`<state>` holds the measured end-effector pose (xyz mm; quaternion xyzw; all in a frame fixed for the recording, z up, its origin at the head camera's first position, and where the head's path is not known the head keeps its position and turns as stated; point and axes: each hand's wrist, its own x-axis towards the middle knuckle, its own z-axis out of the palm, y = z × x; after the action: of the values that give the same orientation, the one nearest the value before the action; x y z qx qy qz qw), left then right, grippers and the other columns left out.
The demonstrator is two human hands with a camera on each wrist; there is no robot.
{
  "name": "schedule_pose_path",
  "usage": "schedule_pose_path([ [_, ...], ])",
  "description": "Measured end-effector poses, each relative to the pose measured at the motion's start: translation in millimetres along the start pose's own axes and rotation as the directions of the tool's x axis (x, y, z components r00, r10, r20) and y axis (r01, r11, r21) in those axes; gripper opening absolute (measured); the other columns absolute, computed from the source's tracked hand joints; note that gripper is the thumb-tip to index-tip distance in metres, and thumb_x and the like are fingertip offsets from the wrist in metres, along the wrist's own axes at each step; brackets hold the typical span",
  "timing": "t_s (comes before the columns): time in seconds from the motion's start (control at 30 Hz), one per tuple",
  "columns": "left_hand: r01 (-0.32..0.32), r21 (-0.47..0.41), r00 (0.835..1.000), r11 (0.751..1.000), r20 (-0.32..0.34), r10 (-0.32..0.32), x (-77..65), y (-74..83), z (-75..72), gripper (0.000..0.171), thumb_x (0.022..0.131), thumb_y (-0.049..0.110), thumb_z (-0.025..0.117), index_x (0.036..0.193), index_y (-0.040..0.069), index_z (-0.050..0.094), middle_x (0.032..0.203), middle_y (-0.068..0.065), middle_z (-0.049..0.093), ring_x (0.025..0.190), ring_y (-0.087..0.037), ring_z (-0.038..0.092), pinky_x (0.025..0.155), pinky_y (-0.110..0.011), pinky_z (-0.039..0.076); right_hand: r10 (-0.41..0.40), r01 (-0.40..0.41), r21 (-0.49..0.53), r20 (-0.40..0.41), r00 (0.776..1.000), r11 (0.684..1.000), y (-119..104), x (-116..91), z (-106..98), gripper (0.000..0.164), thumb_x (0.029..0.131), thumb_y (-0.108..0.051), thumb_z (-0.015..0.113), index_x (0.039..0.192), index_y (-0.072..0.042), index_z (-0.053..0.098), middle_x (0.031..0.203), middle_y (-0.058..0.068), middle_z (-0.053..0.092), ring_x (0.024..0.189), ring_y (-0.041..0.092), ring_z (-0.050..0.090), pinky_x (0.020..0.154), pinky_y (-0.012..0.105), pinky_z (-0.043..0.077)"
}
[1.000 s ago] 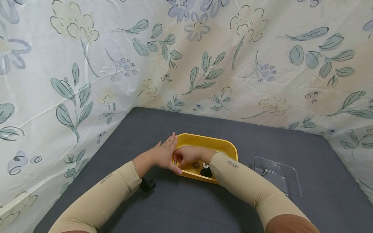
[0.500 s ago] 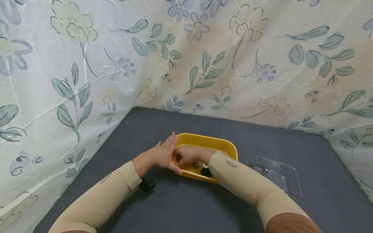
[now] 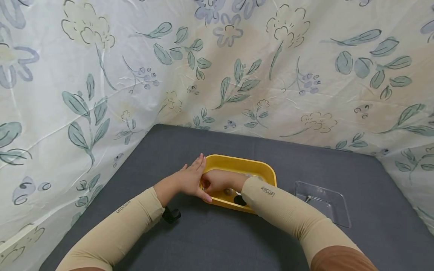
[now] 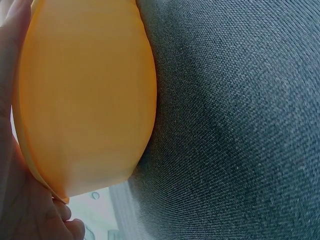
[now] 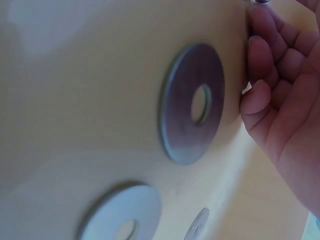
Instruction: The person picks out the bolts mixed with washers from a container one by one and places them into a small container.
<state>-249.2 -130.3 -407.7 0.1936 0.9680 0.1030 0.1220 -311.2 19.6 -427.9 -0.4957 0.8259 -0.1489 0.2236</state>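
Note:
A yellow tray point(image 3: 242, 162) stands on the dark cloth. Across its left end lies my left hand point(image 3: 190, 181), fingers straight along the rim and thumb at the near edge; the left wrist view shows the tray's outer wall point(image 4: 90, 90) beside the palm. Inside the tray, at that same end, my right hand point(image 3: 218, 180) pinches a small silver metal piece point(image 3: 204, 188), mostly hidden by the fingers. In the right wrist view a large flat washer point(image 5: 177, 107) lies close to the curled fingers point(image 5: 260, 57), with another washer point(image 5: 112, 210) and a smaller one point(image 5: 196, 227) beyond.
A black round piece point(image 3: 239, 200) lies in the tray under the right wrist. To the right stands a clear plastic tray point(image 3: 333, 207) with a metal bolt point(image 3: 307, 198) in it. Flower-printed fabric point(image 3: 288, 101) hangs behind the dark cloth point(image 3: 210, 241).
The silver piece shows less between my right fingers than before. My right forearm has shifted slightly; the left hand and the tray have stayed in place.

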Motion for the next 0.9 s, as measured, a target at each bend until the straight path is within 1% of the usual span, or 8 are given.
schedule_pose_path([
  [0.17, 0.000, 0.006, 1.000, 1.000, 0.001, 0.000, 1.0, -0.7, 0.2, 0.137, 0.053, 0.085, 0.053, 0.145, 0.007, -0.010, 0.150, -0.009, -0.020, 0.139, -0.025, -0.006, 0.106, -0.057, 0.011, 0.009, -0.009, 0.002, -0.001, 1.000, 1.000, -1.3, 0.3, -1.1, 0.018, 0.079, -0.018, 0.073, 0.091, -0.009, 0.064, 0.069, -0.004, 0.054, 0.064, 0.009, 0.049, 0.059, 0.018, 0.041],
  [0.33, 0.018, 0.018, 1.000, 1.000, 0.008, -0.019, 2.1, -0.4, 0.4, 0.138, 0.051, 0.086, 0.051, 0.145, 0.008, -0.011, 0.150, -0.008, -0.021, 0.139, -0.022, -0.009, 0.106, -0.057, 0.010, 0.026, -0.026, -0.002, -0.002, 1.000, 1.000, -3.6, -0.7, -2.6, 0.020, 0.079, -0.020, 0.073, 0.093, -0.009, 0.065, 0.070, -0.004, 0.055, 0.065, 0.009, 0.050, 0.061, 0.019, 0.043],
  [0.6, 0.038, 0.021, 0.999, 0.999, 0.006, -0.039, 5.0, 0.4, -0.6, 0.141, 0.048, 0.088, 0.051, 0.145, 0.008, -0.012, 0.150, -0.007, -0.020, 0.139, -0.020, -0.008, 0.106, -0.056, 0.011, 0.040, -0.041, -0.057, -0.020, 0.999, 0.998, -6.4, 0.5, -2.4, 0.016, 0.081, -0.021, 0.069, 0.093, -0.010, 0.065, 0.068, -0.005, 0.055, 0.063, 0.009, 0.048, 0.060, 0.019, 0.041],
  [0.67, 0.041, 0.020, 0.999, 0.999, 0.007, -0.041, 5.1, 0.7, -0.9, 0.141, 0.048, 0.088, 0.051, 0.145, 0.008, -0.012, 0.150, -0.007, -0.020, 0.139, -0.020, -0.008, 0.106, -0.056, 0.011, 0.060, -0.061, -0.048, -0.020, 0.998, 0.997, -6.9, 0.7, -2.4, 0.016, 0.082, -0.021, 0.069, 0.094, -0.011, 0.065, 0.068, -0.005, 0.055, 0.064, 0.009, 0.049, 0.060, 0.020, 0.041],
  [0.83, 0.032, 0.002, 0.999, 0.999, 0.013, -0.032, 3.7, 1.9, -2.2, 0.139, 0.050, 0.086, 0.053, 0.145, 0.008, -0.011, 0.150, -0.007, -0.019, 0.139, -0.021, -0.008, 0.106, -0.057, 0.011, 0.111, -0.111, 0.014, -0.015, 0.994, 0.994, -7.2, 0.3, -2.6, 0.016, 0.081, -0.019, 0.068, 0.095, -0.012, 0.066, 0.067, -0.004, 0.055, 0.064, 0.011, 0.050, 0.059, 0.021, 0.042],
  [0.9, 0.026, -0.004, 1.000, 1.000, 0.014, -0.026, 3.0, 2.3, -2.5, 0.138, 0.050, 0.085, 0.054, 0.146, 0.008, -0.011, 0.150, -0.007, -0.019, 0.139, -0.021, -0.007, 0.106, -0.057, 0.011, 0.110, -0.109, 0.037, -0.010, 0.994, 0.993, -6.9, -0.2, -3.3, 0.014, 0.080, -0.017, 0.068, 0.093, -0.012, 0.066, 0.065, -0.004, 0.053, 0.062, 0.011, 0.049, 0.057, 0.021, 0.041],
])
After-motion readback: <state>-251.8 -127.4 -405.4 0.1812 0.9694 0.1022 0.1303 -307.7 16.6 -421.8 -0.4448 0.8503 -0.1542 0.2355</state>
